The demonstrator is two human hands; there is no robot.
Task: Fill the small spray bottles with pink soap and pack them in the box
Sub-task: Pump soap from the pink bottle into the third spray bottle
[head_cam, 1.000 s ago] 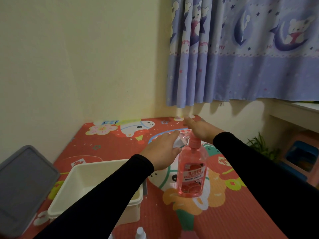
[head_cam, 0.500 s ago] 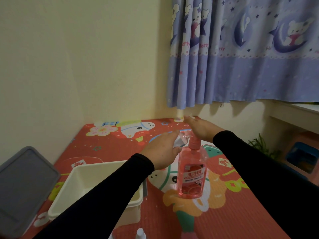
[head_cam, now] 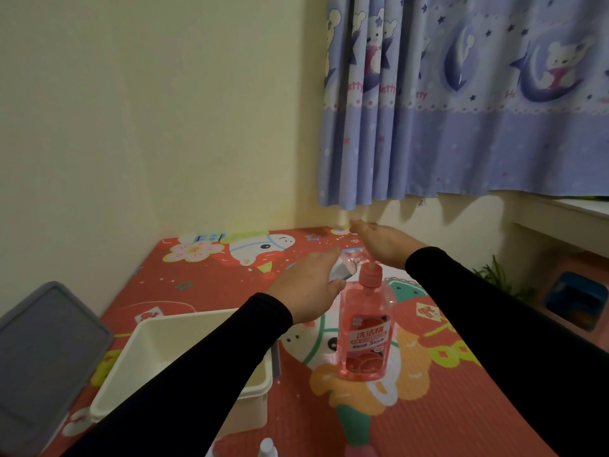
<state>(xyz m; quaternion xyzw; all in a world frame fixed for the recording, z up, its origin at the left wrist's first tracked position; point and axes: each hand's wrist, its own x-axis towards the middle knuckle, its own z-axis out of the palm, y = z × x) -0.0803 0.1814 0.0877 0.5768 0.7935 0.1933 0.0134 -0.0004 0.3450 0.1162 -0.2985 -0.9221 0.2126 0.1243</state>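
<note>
The left hand (head_cam: 309,285) gripped a small spray bottle (head_cam: 346,267), tilted at the pump spout of the pink soap bottle (head_cam: 364,338), which stood upright mid-table (head_cam: 428,407). The right hand (head_cam: 382,242) lay flat, fingers straight, on the pump head. At 8 o'clock from the soap, the white box (head_cam: 158,351) sat near the table's left edge, a grey lid (head_cam: 43,354) beyond it. Bare mat lay at 4 o'clock. Another small bottle's top (head_cam: 267,448) showed at 6 o'clock.
</note>
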